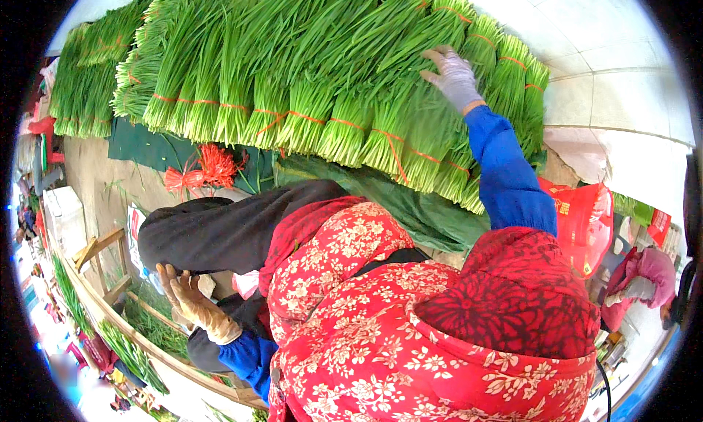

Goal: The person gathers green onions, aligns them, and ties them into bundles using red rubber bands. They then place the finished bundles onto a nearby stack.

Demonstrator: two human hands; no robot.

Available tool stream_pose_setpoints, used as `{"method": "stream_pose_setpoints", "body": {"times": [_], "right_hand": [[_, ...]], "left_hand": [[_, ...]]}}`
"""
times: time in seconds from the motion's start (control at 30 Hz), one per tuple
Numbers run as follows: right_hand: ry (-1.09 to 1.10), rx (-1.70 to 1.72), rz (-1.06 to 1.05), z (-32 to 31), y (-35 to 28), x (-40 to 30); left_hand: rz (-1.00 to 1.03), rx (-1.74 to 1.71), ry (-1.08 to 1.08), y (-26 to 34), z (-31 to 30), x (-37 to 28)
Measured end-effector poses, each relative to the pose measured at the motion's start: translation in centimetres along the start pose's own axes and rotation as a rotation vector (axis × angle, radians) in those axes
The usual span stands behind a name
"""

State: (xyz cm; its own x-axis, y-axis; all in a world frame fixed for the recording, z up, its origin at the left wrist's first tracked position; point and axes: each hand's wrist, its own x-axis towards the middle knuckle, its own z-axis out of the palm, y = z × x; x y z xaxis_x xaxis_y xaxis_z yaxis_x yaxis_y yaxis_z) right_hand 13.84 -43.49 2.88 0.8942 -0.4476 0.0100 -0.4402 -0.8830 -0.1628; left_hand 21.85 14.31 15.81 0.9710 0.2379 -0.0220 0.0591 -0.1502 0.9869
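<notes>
Bundles of garlic chives [329, 48], bound with red-orange ties, are stacked in a long pile. On the leaves at the pile's right part rests my right hand [453, 76], in a pale lavender glove, its fingers spread and gripping nothing I can see. My left hand [197, 304] wears a thin yellowish glove. It hovers low beside my knee in black trousers [219, 230], fingers apart and holding nothing. Two clumps of red plastic ties [217, 164] lie beside the pile on dark green sheeting [137, 142]. My red floral apron [357, 323] fills the lower middle.
A wooden rail frame [112, 243] and a white box [65, 219] stand on the left. Another chive stack [90, 87] lies at the far left. Green tarpaulin [395, 202] lies below the pile. A red bag [582, 219] sits at my right elbow, near pink cloth [642, 285].
</notes>
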Motion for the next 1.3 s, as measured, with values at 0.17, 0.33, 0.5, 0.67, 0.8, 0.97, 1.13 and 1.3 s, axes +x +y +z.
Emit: {"method": "stream_pose_setpoints", "body": {"times": [0.17, 0.33, 0.5, 0.67, 0.8, 0.97, 1.13, 1.3], "right_hand": [[-0.134, -0.062, -0.123, 2.8, 0.1, 0.6], [0.008, 0.163, -0.103, 3.4, 0.9, -0.2], [0.037, 0.339, 0.089, 6.1, 2.5, 0.9], [-0.096, 0.642, -0.041, 3.9, -8.7, 2.2], [-0.317, 1.009, -0.030, 1.1, -12.4, 0.5], [-0.387, 0.419, -1.082, 4.9, -20.7, 1.5], [-0.501, 0.330, -0.972, 4.3, -31.6, 8.1], [-0.328, 0.475, -0.951, -2.1, -45.2, 9.7]], "left_hand": [[0.006, -0.002, 0.009, 0.1, -0.1, -0.4], [-0.005, -0.017, 0.004, -0.2, 0.2, -0.1], [-0.021, -0.031, 0.008, -0.4, 0.7, 0.7], [-0.029, -0.016, 0.137, 1.2, -3.2, -3.3], [0.081, -0.205, -0.137, 2.8, -1.4, -2.6], [0.110, -0.274, -0.311, -0.5, -0.9, -3.6], [0.219, -0.144, -0.206, -2.2, -3.1, -6.7], [0.272, -0.192, -0.057, -0.9, -4.6, -7.4]]}}
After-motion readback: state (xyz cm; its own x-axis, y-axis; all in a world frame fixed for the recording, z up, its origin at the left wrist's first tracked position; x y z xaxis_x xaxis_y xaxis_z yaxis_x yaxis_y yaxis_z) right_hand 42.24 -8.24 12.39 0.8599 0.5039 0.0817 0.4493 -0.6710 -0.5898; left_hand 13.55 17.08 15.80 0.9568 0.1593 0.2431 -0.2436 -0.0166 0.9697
